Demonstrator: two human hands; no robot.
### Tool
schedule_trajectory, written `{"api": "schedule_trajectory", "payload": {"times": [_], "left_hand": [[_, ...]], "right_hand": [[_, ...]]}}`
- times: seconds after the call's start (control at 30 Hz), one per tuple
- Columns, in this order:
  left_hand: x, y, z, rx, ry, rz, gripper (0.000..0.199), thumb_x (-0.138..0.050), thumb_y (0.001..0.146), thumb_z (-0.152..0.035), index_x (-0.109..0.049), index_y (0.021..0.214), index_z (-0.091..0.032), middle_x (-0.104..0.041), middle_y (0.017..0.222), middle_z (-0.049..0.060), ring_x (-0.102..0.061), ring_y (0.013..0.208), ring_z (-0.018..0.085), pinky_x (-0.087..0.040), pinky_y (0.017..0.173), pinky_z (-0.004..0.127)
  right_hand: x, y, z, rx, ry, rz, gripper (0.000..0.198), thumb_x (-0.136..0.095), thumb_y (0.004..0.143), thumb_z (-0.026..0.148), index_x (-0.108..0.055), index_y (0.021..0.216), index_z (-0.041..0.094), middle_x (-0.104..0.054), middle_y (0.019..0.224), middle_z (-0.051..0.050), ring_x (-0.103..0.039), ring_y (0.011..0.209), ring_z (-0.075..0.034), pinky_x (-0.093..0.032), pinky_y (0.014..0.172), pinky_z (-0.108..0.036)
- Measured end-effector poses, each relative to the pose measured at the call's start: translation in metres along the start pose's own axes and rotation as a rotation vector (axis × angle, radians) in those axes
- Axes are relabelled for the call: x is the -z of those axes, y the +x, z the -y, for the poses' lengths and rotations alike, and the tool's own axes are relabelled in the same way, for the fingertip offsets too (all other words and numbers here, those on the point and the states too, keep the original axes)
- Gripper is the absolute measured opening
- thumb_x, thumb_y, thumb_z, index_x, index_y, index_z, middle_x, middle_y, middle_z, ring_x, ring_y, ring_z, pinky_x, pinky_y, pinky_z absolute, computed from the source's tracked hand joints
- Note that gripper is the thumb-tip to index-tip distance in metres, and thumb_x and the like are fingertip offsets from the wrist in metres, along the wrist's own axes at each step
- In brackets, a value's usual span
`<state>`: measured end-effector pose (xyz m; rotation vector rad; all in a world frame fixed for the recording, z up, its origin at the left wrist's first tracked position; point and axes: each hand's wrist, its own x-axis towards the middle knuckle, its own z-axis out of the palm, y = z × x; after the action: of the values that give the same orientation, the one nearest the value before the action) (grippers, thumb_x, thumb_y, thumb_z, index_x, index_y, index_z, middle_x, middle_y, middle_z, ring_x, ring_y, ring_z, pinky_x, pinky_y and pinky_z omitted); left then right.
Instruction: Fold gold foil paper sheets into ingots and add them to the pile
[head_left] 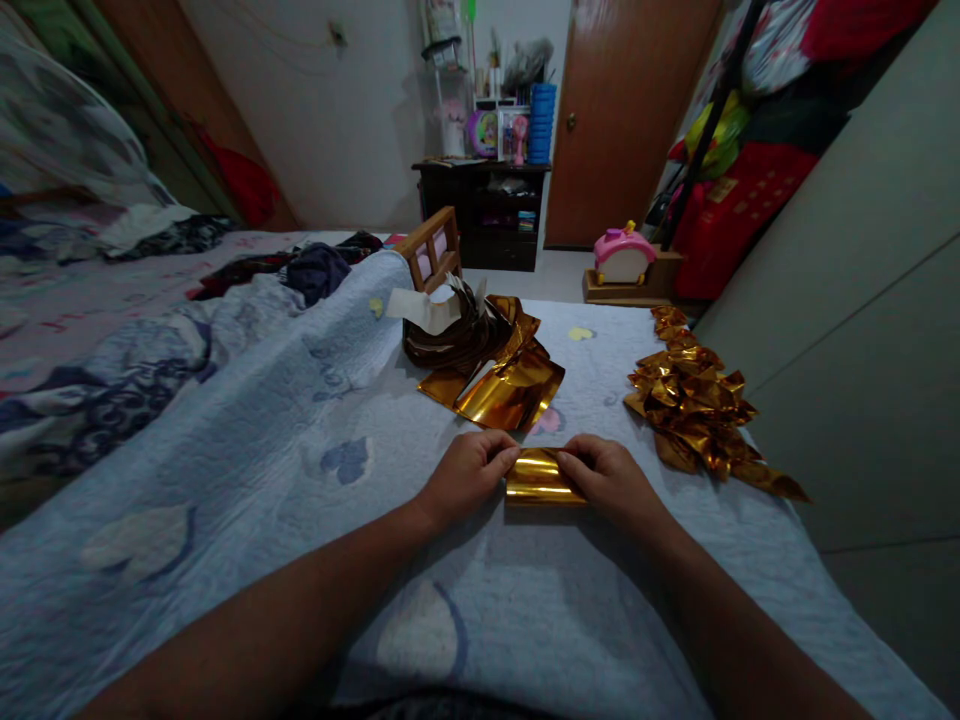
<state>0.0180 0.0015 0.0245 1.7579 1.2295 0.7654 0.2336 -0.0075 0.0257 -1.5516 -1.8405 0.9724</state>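
A shiny gold foil sheet (541, 484), curved into a roll or fold, lies low over the bed between my two hands. My left hand (474, 468) pinches its upper left corner between thumb and fingers. At the upper right, my right hand (606, 474) grips the same sheet, thumb on the front. Just beyond them is a stack of gold foil sheets (514, 385), beside a dark curled bundle of paper (450, 335) with a pale strip on top. To the right sits a heap of folded gold foil pieces (694, 400).
A light blue quilt (420, 560) with heart shapes covers the bed. A wooden bed-end post (431, 245) rises behind the bundle. Farther off are a dark cabinet (480, 220), a pink toy (624, 255) and a wooden door (607, 130). A pale panel (862, 330) borders the right side.
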Motion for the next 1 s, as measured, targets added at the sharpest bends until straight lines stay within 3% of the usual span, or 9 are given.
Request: {"api": "schedule_trajectory", "payload": {"times": [0.23, 0.53, 0.63, 0.77, 0.9, 1.0], "left_hand": [[-0.004, -0.004, -0.001, -0.026, 0.473, 0.06, 0.022, -0.052, 0.095, -0.022, -0.07, 0.083, -0.017, -0.072, 0.08, 0.005, -0.066, 0.077, 0.02, -0.04, 0.069, 0.029], [-0.007, -0.004, 0.0, -0.068, 0.863, 0.094, 0.018, -0.054, 0.098, -0.027, -0.066, 0.089, -0.017, -0.072, 0.088, 0.008, -0.066, 0.085, 0.026, -0.044, 0.071, 0.034], [-0.005, -0.003, 0.0, -0.095, 0.884, 0.083, 0.014, -0.058, 0.096, -0.027, -0.065, 0.089, -0.017, -0.07, 0.088, 0.008, -0.064, 0.085, 0.025, -0.046, 0.072, 0.034], [-0.006, 0.002, 0.008, -0.29, 0.814, 0.0, 0.007, -0.064, 0.093, -0.017, -0.068, 0.098, -0.016, -0.068, 0.098, 0.008, -0.061, 0.092, 0.023, -0.046, 0.078, 0.032], [-0.007, 0.008, 0.019, -0.511, 0.705, 0.139, 0.01, -0.065, 0.093, -0.015, -0.072, 0.086, -0.018, -0.068, 0.089, 0.004, -0.058, 0.082, 0.017, -0.043, 0.072, 0.028], [-0.006, 0.011, 0.025, -0.558, 0.64, 0.198, 0.009, -0.068, 0.091, -0.014, -0.074, 0.086, -0.018, -0.068, 0.086, 0.003, -0.059, 0.08, 0.016, -0.043, 0.07, 0.026]], "right_hand": [[-0.006, 0.001, 0.0, 0.025, -0.362, -0.026, 0.018, -0.061, 0.086, 0.021, -0.067, 0.07, 0.018, -0.069, 0.077, -0.006, -0.06, 0.079, -0.022, -0.039, 0.072, -0.031], [-0.013, 0.001, -0.002, 0.03, -0.605, -0.04, 0.015, -0.066, 0.09, 0.025, -0.069, 0.076, 0.018, -0.072, 0.083, -0.008, -0.06, 0.085, -0.025, -0.035, 0.074, -0.034], [-0.014, 0.001, -0.004, 0.033, -0.609, -0.052, 0.017, -0.067, 0.089, 0.026, -0.067, 0.074, 0.019, -0.071, 0.081, -0.008, -0.06, 0.084, -0.026, -0.033, 0.072, -0.034], [-0.015, 0.002, -0.007, 0.007, -0.575, -0.108, 0.01, -0.07, 0.087, 0.027, -0.065, 0.082, 0.019, -0.068, 0.08, -0.007, -0.058, 0.081, -0.025, -0.033, 0.071, -0.033], [-0.017, 0.002, -0.011, 0.107, -0.528, -0.152, 0.01, -0.07, 0.085, 0.02, -0.063, 0.092, 0.018, -0.067, 0.089, -0.007, -0.056, 0.085, -0.025, -0.034, 0.074, -0.033], [-0.019, 0.004, -0.015, 0.251, -0.479, -0.075, 0.01, -0.063, 0.087, 0.009, -0.065, 0.086, 0.019, -0.066, 0.09, -0.005, -0.055, 0.087, -0.023, -0.035, 0.075, -0.032]]}}
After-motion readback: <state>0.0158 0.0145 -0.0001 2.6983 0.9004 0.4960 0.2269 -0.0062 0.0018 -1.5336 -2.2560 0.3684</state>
